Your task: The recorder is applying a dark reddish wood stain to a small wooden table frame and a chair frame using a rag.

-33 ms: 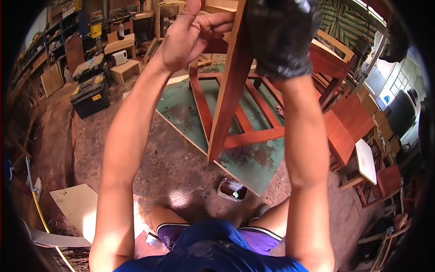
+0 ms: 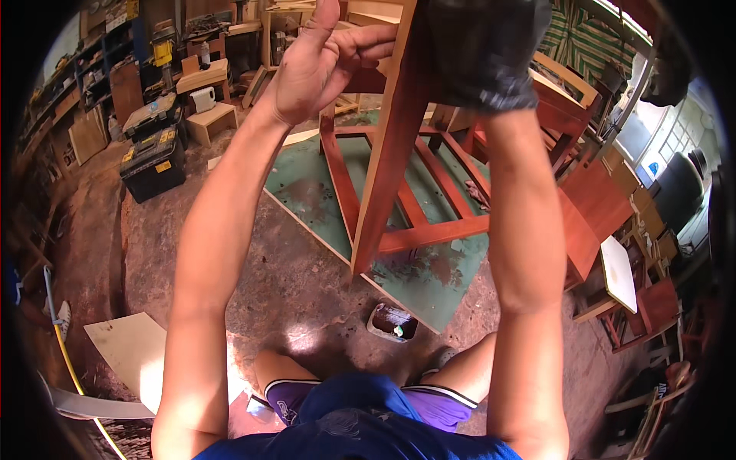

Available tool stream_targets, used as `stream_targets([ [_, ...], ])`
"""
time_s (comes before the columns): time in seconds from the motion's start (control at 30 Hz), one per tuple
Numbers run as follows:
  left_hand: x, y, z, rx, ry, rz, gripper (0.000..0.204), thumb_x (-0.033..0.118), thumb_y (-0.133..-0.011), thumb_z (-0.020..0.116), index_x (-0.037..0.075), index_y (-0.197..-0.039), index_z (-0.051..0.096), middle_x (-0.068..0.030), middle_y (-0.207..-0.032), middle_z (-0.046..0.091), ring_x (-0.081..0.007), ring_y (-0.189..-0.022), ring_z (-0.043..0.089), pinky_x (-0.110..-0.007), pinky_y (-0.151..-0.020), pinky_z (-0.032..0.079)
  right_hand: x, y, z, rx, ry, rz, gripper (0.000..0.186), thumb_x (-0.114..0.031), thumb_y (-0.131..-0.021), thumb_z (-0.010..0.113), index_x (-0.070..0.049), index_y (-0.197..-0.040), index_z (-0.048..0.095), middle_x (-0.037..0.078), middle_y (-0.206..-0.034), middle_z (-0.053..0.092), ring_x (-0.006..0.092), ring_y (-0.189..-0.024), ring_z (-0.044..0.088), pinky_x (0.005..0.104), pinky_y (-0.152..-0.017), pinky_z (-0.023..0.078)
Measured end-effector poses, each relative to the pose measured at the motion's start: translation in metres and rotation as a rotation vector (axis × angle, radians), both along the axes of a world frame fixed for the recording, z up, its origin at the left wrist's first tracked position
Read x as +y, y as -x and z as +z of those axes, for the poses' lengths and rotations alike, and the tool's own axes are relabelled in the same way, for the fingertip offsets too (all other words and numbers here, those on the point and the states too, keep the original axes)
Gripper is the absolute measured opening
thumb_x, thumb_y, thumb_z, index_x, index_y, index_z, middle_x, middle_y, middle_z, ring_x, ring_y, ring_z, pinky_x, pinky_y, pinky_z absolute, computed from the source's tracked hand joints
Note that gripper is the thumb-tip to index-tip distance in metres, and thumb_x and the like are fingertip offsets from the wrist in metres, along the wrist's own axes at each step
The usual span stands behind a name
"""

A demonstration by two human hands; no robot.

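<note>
My left hand (image 2: 322, 65) is raised at the red-brown wooden post (image 2: 379, 207) of a furniture frame, thumb up and fingers curled against the post's edge, their tips partly hidden. My right hand (image 2: 483, 54), covered in black glove-like plastic, is at the post's other side; its fingers and anything in them are indistinct. The slatted frame (image 2: 429, 238) rests on a paint-marked green board (image 2: 418, 291). A small container (image 2: 391, 320) with dark contents and something pale inside sits on the floor just below the board. A crumpled pink cloth (image 2: 475, 195) lies beside my right forearm.
Black toolboxes (image 2: 153, 172) and small wooden stools (image 2: 211, 123) stand at left. Red-brown furniture (image 2: 594, 222) and a white-topped piece (image 2: 617, 272) crowd the right. A yellow hose (image 2: 69, 353) and pale board (image 2: 126, 349) lie lower left. Someone's foot (image 2: 63, 318) shows at the left edge.
My black-covered right hand and forearm have shifted slightly right and upward. My left hand stays against the post.
</note>
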State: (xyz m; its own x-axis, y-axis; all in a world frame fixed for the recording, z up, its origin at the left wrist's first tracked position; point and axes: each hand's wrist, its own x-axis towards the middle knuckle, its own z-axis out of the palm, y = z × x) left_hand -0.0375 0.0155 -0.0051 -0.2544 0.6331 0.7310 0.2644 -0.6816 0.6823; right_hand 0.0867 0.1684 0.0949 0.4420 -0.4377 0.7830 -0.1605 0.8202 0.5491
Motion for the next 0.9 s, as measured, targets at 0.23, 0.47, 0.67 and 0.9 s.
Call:
stream_targets([
  [0.23, -0.021, -0.004, -0.004, 0.025, 0.043, 0.025, 0.105, 0.081, -0.096, 0.018, -0.006, -0.147, 0.048, -0.0131, -0.142, 0.058, -0.0198, -0.126, 0.053, -0.037, -0.113, 0.034, 0.012, -0.01, -0.055, -0.639, 0.043, 0.151, 0.03, -0.005, -0.08, 0.074, -0.006, -0.11, 0.069, 0.015, -0.11, 0.069, 0.0341, -0.092, 0.069, 0.0399, -0.075, 0.057],
  [0.47, -0.031, 0.008, -0.01, 0.05, 0.017, -0.106, 0.108, 0.079, -0.098, 0.013, -0.012, -0.144, 0.047, -0.0199, -0.138, 0.062, -0.0234, -0.132, 0.053, -0.037, -0.12, 0.026, -0.015, 0.0, -0.121, -0.332, 0.215, 0.173, 0.025, -0.009, -0.086, 0.068, -0.006, -0.11, 0.068, 0.018, -0.112, 0.066, 0.0388, -0.107, 0.065, 0.0495, -0.087, 0.055],
  [0.67, -0.011, -0.009, 0.001, 0.106, 0.048, 0.089, 0.109, 0.078, -0.098, 0.013, -0.016, -0.147, 0.038, -0.023, -0.147, 0.054, -0.0248, -0.14, 0.046, -0.038, -0.123, 0.02, 0.159, -0.01, -0.127, -0.2, 0.65, -0.101, 0.019, -0.011, -0.088, 0.072, -0.005, -0.105, 0.066, 0.013, -0.107, 0.066, 0.0326, -0.096, 0.064, 0.0463, -0.085, 0.054],
  [0.9, -0.026, -0.003, -0.007, 0.0, 0.028, 0.045, 0.106, 0.08, -0.097, 0.017, -0.009, -0.146, 0.047, -0.0195, -0.147, 0.055, -0.0254, -0.127, 0.056, -0.038, -0.117, 0.028, 0.014, -0.003, -0.139, -0.235, 0.341, -0.047, 0.024, -0.012, -0.093, 0.067, -0.006, -0.116, 0.065, 0.015, -0.121, 0.062, 0.0272, -0.105, 0.064, 0.0387, -0.088, 0.054],
])
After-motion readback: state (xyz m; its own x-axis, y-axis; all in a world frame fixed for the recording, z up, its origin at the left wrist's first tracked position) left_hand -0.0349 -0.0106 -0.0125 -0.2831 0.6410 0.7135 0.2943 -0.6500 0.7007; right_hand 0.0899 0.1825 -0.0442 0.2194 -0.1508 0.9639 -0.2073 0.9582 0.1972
